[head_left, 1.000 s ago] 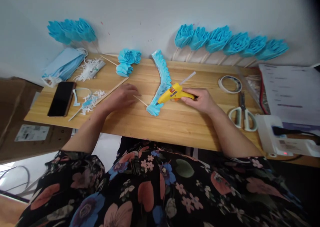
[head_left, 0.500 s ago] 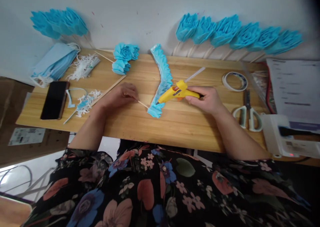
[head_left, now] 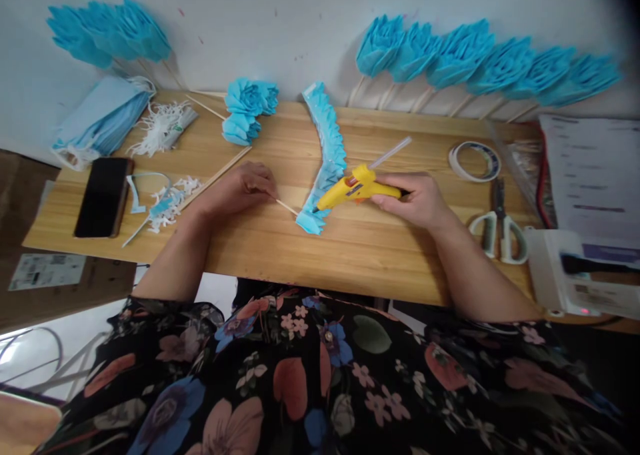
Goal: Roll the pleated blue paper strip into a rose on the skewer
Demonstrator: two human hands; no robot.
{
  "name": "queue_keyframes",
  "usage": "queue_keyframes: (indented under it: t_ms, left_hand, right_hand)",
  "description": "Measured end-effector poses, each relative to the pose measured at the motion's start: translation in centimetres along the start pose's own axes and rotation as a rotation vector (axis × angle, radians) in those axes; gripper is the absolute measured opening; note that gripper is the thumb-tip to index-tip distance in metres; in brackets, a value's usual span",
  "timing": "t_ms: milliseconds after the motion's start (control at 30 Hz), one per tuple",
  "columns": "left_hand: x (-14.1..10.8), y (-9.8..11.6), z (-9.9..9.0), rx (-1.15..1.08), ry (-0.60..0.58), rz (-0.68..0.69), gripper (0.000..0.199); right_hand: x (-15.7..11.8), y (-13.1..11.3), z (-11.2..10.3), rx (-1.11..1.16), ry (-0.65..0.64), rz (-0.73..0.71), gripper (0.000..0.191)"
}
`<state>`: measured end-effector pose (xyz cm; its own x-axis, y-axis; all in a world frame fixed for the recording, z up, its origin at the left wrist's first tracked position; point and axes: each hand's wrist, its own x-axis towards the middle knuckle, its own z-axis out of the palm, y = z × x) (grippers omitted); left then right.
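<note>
Little shift: your left hand (head_left: 250, 187) still pinches the stick (head_left: 287, 206) at the near end of the blue strip (head_left: 331, 141) on the counter (head_left: 370, 258), right hand (head_left: 416, 200) wrapped round the glue gun (head_left: 350, 188), nozzle (head_left: 319, 206) staying there; gluing seems ongoing.

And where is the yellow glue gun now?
In the head view, the glue gun is right of centre in the right hand, nozzle near the blue strip's lower end.

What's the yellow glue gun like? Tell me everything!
The yellow glue gun looks like plastic, with a dark nozzle, an orange bit below and a clear stick behind. The right hand grips its handle. It points down and left, its nozzle at the near end of the blue strip; I can't tell whether they touch.
</note>
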<state>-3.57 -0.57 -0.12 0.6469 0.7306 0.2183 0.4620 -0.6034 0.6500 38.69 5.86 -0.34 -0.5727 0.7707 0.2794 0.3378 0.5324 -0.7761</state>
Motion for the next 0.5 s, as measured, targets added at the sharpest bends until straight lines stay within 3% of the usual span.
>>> queue_keyframes:
  t_ms: [500]
  left_hand:
    - [-0.06,0.22,-0.02,-0.007,0.038,0.052,0.038]
  right_hand:
    - [-0.04,-0.16,0.18,-0.02,-0.024,0.027,0.037]
